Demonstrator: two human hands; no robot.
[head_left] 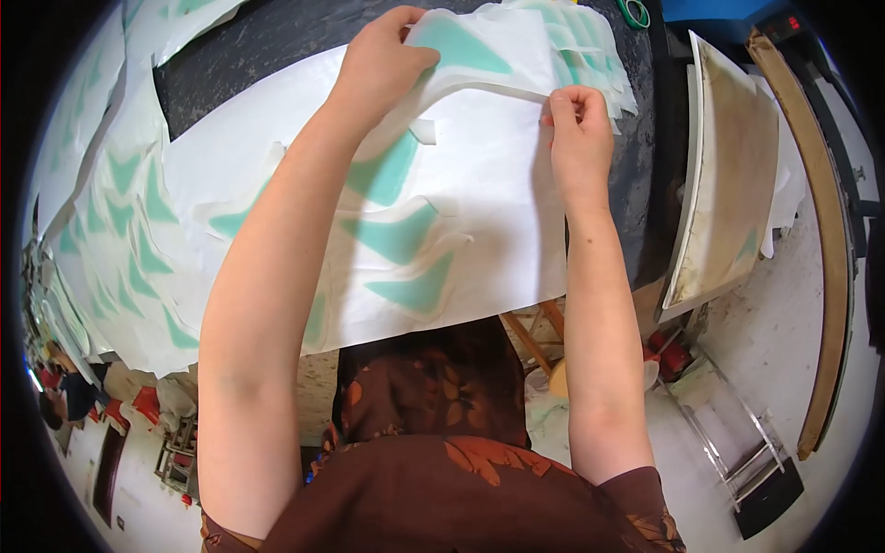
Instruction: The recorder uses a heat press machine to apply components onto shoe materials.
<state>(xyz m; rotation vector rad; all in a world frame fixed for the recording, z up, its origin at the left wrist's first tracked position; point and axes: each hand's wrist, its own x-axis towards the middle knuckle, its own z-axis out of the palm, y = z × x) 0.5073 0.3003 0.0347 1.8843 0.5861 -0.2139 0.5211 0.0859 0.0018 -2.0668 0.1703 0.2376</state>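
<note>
A white sheet [498,184] lies across the dark work table. My left hand [383,60] is at its far side, thumb and fingers closed on the left end of a translucent film piece with a green patch [466,48]. At that piece's near right corner, my right hand [581,120] pinches the edge with bent fingertips. The film's near edge is slightly raised off the white sheet. Closer to me, several similar green-patched pieces [406,230] rest on the sheet, some partly hidden behind my left forearm.
Beyond my right hand is a layered stack of green-patched film [585,55], with green-handled scissors [634,13] past it. More patched sheets [134,240] cover the left side. A stained board [728,175] stands at the right, beside a long brown strip [825,249].
</note>
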